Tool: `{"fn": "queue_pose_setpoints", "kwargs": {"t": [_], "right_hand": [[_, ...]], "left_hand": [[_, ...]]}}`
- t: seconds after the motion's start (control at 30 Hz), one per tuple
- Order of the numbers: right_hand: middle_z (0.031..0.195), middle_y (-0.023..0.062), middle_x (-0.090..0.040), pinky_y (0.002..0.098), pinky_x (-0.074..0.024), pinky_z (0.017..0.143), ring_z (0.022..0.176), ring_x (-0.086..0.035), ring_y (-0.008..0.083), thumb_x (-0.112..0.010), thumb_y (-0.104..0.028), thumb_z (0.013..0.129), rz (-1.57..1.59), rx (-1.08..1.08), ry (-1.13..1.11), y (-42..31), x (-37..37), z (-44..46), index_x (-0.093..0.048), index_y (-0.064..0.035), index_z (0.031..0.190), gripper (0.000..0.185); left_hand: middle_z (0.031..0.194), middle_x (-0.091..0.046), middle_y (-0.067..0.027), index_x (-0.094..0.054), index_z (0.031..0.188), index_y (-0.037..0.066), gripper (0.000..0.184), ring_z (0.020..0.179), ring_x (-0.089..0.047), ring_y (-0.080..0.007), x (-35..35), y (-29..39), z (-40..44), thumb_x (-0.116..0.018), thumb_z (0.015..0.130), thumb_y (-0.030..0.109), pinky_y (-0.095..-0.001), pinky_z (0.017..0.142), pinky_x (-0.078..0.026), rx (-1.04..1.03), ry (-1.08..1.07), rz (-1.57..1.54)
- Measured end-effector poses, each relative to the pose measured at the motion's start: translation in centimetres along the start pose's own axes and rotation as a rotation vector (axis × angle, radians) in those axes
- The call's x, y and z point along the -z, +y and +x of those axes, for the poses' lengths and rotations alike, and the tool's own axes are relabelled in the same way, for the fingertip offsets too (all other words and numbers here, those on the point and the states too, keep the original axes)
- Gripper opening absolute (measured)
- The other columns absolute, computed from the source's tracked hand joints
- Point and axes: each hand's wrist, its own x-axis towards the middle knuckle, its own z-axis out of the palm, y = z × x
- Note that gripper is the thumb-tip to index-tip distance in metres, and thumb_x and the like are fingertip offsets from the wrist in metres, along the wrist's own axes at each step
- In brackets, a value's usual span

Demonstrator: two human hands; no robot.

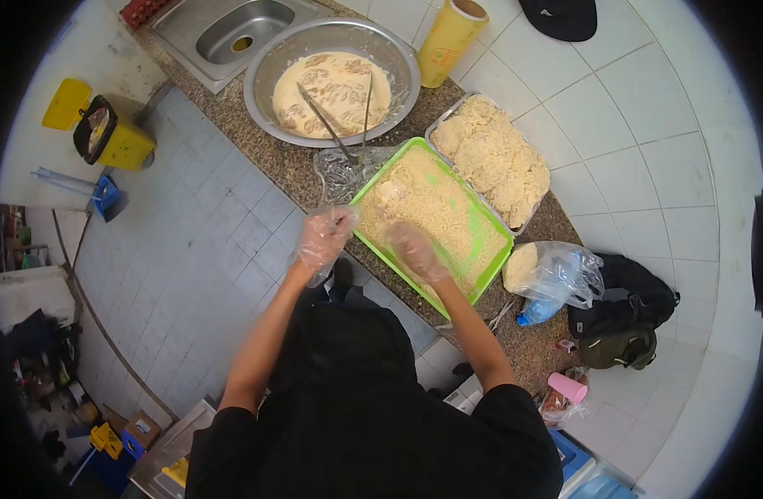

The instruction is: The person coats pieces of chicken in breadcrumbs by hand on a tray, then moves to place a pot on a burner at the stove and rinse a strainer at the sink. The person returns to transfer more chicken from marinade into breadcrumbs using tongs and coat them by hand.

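A green tray full of pale breadcrumbs lies on the counter in front of me. My left hand, in a clear plastic glove, is at the tray's left rim with its fingers curled against the edge. Over the crumbs, my right hand, also gloved, lies low with fingers stretched forward and slightly blurred; its fingertips are partly hidden in the crumbs. A lightly coated piece rests in the crumbs ahead of both hands.
Behind the tray, a steel bowl holds pieces in creamy batter, with tongs leaning in it. A container of coated pieces adjoins the tray. A yellow roll, plastic bag, pink cup and sink are nearby.
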Motion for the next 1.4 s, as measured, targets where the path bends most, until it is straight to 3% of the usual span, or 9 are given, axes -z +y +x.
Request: {"fn": "queue_pose_setpoints", "kwargs": {"t": [0.17,0.27,0.37,0.47,0.67,0.77,0.87,1.1,1.4], "right_hand": [[0.100,0.0162,-0.072,0.0372,-0.0533,0.092,0.097,-0.068,0.0249,-0.069,-0.018,0.092,0.249,-0.544,0.192,-3.4,2.1,-1.5,-0.071,-0.0021,0.112,0.026],[0.105,0.0162,-0.074,0.0391,-0.0520,0.092,0.104,-0.069,0.0292,-0.068,-0.020,0.087,-0.392,0.094,0.219,-1.8,0.4,-2.1,-0.073,-0.0027,0.109,0.028],[0.113,0.0182,-0.074,0.0413,-0.0524,0.091,0.105,-0.069,0.0308,-0.066,-0.013,0.088,0.339,0.057,0.181,5.2,-3.2,-2.9,-0.073,-0.0010,0.110,0.026],[0.109,0.0168,-0.073,0.0383,-0.0552,0.085,0.100,-0.069,0.0325,-0.069,-0.010,0.091,-0.437,0.050,0.072,0.4,-0.4,-1.7,-0.071,-0.0018,0.103,0.015],[0.103,0.0171,-0.074,0.0417,-0.0541,0.081,0.091,-0.070,0.0342,-0.069,-0.006,0.089,-0.323,0.125,0.510,0.1,0.7,1.1,-0.072,-0.0059,0.107,0.018],[0.104,0.0172,-0.074,0.0422,-0.0535,0.083,0.092,-0.070,0.0349,-0.068,-0.003,0.088,-0.547,0.004,0.276,2.6,-0.8,1.6,-0.072,-0.0060,0.114,0.027],[0.106,0.0162,-0.072,0.0418,-0.0524,0.084,0.094,-0.067,0.0342,-0.066,-0.006,0.089,-0.246,0.044,0.232,-1.1,-1.3,0.8,-0.069,-0.0068,0.124,0.036],[0.086,0.0198,-0.062,0.0470,-0.0511,0.076,0.081,-0.062,0.0382,-0.055,-0.019,0.094,-0.627,0.309,0.152,2.7,-4.1,2.7,-0.065,-0.0127,0.124,0.032],[0.096,0.0190,-0.066,0.0433,-0.0526,0.080,0.087,-0.065,0.0361,-0.060,-0.026,0.092,0.014,0.116,0.118,2.4,-1.8,3.1,-0.066,-0.0097,0.103,0.021]], "left_hand": [[0.074,-0.070,-0.0062,-0.074,0.101,0.002,0.018,0.062,-0.066,-0.0131,-1.5,3.1,0.5,-0.070,0.096,0.019,-0.0301,0.058,-0.052,0.126,0.001,-0.121],[0.077,-0.071,-0.0059,-0.074,0.103,0.001,0.019,0.063,-0.066,-0.0121,-2.7,3.5,1.4,-0.070,0.096,0.019,-0.0283,0.058,-0.052,0.122,-0.026,-0.094],[0.076,-0.072,-0.0064,-0.074,0.102,0.004,0.018,0.060,-0.065,-0.0119,-4.1,2.1,2.0,-0.069,0.097,0.020,-0.0286,0.057,-0.051,0.096,-0.032,-0.075],[0.076,-0.073,-0.0065,-0.075,0.102,0.004,0.017,0.061,-0.065,-0.0119,-3.9,1.9,2.1,-0.069,0.097,0.020,-0.0288,0.057,-0.051,0.045,-0.033,-0.029],[0.074,-0.070,-0.0066,-0.074,0.100,0.000,0.017,0.062,-0.065,-0.0123,-2.6,2.8,2.3,-0.068,0.097,0.015,-0.0295,0.058,-0.051,0.116,-0.012,-0.102],[0.073,-0.069,-0.0060,-0.074,0.099,-0.001,0.016,0.063,-0.065,-0.0117,-1.8,2.5,2.0,-0.067,0.097,0.014,-0.0289,0.058,-0.051,0.117,-0.010,-0.060],[0.073,-0.069,-0.0060,-0.074,0.098,-0.001,0.015,0.064,-0.066,-0.0116,-1.2,2.2,1.8,-0.067,0.097,0.013,-0.0291,0.059,-0.052,0.132,0.035,-0.104],[0.074,-0.070,-0.0078,-0.073,0.097,-0.001,0.016,0.062,-0.067,-0.0125,-1.1,0.4,1.7,-0.068,0.096,0.014,-0.0299,0.058,-0.053,0.079,0.082,-0.072],[0.075,-0.070,-0.0057,-0.073,0.098,0.000,0.016,0.062,-0.066,-0.0115,-1.0,1.5,1.4,-0.069,0.096,0.014,-0.0289,0.057,-0.052,0.144,0.063,-0.136]]}}
